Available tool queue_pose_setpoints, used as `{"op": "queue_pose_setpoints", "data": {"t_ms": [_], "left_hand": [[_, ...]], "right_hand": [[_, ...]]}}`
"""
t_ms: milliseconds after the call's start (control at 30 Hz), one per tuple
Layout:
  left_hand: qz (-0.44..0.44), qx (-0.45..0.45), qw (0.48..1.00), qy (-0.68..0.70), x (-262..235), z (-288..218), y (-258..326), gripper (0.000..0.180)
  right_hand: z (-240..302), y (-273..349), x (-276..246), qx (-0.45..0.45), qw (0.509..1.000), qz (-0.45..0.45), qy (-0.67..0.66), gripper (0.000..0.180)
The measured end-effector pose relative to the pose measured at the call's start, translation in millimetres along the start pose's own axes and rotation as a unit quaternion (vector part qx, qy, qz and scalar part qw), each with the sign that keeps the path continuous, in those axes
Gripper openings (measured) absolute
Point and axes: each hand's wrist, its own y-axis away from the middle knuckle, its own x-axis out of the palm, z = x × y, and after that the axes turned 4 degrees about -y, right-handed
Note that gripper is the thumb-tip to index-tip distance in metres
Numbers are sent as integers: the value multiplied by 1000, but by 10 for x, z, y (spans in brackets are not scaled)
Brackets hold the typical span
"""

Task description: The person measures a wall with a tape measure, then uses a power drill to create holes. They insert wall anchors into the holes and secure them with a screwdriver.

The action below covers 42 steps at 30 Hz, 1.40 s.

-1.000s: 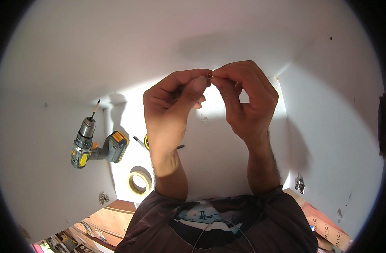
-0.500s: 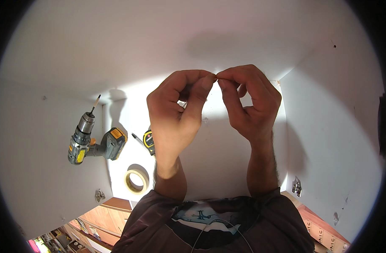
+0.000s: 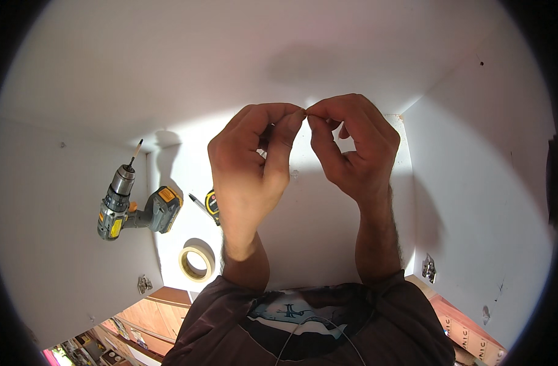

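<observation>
My left hand and my right hand are raised in front of me inside a white cabinet, their fingertips meeting at the middle. Thumb and forefinger of each hand are pinched together. Whatever sits between the fingertips is too small and too covered to name. Left of my left wrist lie a roll of masking tape, a yellow-and-black tape measure, partly hidden by that hand, and a dark pen-like tool. Farther left is a grey-and-yellow cordless drill with a long bit in its chuck.
White panels rise on the right and left. A metal hinge is fixed low on the right panel, another hinge low on the left one. Wooden fronts and cardboard boxes show beyond the near edge.
Both hands have shifted slightly to the left, the right one a little more. Their fingertips are still pinched together. The drill, tape measure and tape roll lie where they were.
</observation>
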Motion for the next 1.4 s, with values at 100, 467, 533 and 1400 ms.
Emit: {"op": "queue_pose_setpoints", "data": {"t_ms": [100, 467, 533, 1400], "left_hand": [[-5, 21, 999, -29, -2, -14, 6, 7], [-26, 98, 991, -87, 35, -11, 32, 6], [-27, 105, 989, -101, 44, -17, 47, 7], [33, 78, 996, -3, -124, 70, -85, 10]], "right_hand": [[4, 1, 8, 9, 1000, 2, -1, 17], [-53, 55, 93, 23, 1000, -20, -6, 16], [-56, 72, 146, 13, 999, -38, 28, 17], [81, 56, 20, 201, 963, 52, -173, 1]]}}
